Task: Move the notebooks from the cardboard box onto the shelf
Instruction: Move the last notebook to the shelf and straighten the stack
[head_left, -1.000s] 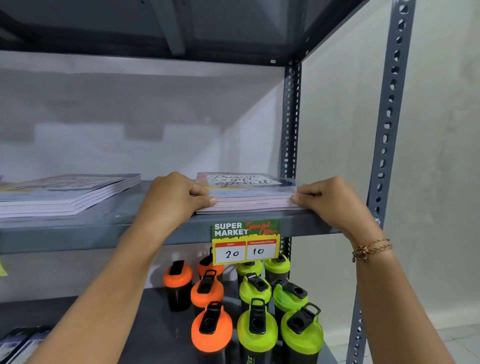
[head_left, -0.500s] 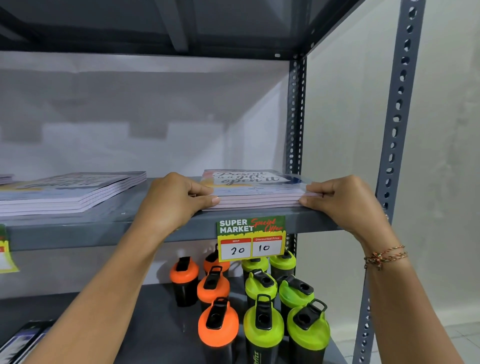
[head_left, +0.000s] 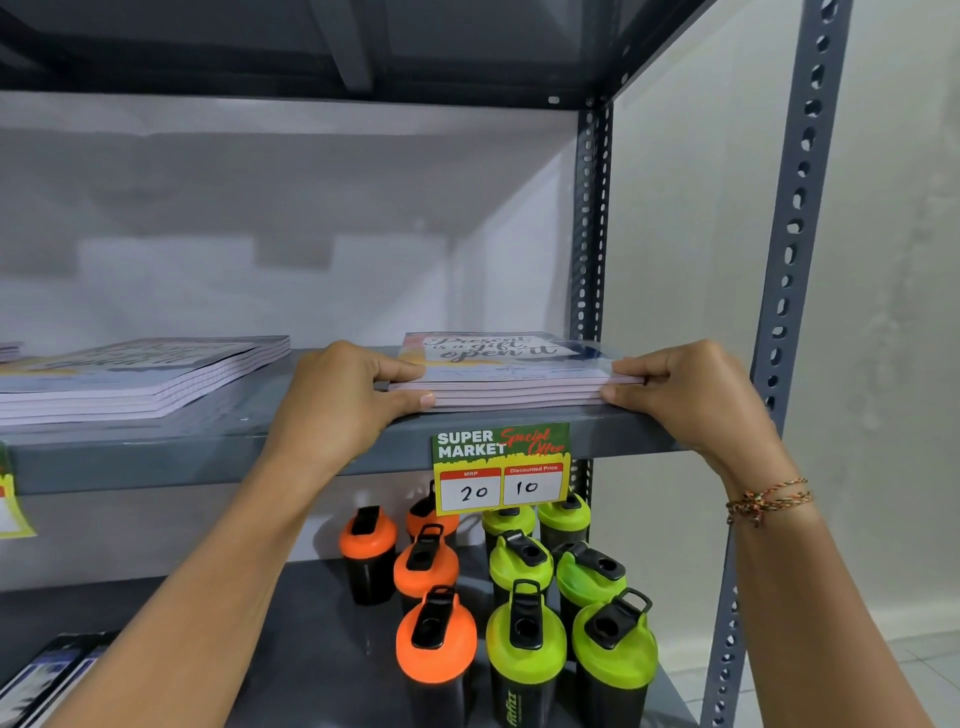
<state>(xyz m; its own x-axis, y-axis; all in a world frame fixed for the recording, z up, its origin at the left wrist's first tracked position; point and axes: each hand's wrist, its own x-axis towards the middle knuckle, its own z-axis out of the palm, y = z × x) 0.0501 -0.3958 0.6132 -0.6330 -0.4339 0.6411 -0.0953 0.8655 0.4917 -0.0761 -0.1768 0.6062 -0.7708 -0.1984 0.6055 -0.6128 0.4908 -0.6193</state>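
Pink-edged notebooks (head_left: 511, 384) on grey shelf (head_left: 208, 457), left grip (head_left: 343, 400), right grip (head_left: 691, 395) pinching stack's ends

I see two bare forearms with no sleeves on either. My left hand (head_left: 337, 405) wears nothing. At the wrist below my right hand (head_left: 696, 400) sits a thin braided thread bracelet (head_left: 769, 501), red, yellow and dark strands, looped twice.

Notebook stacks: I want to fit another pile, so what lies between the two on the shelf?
In the head view, only the left hand and bare shelf lie between the left stack and the held stack.
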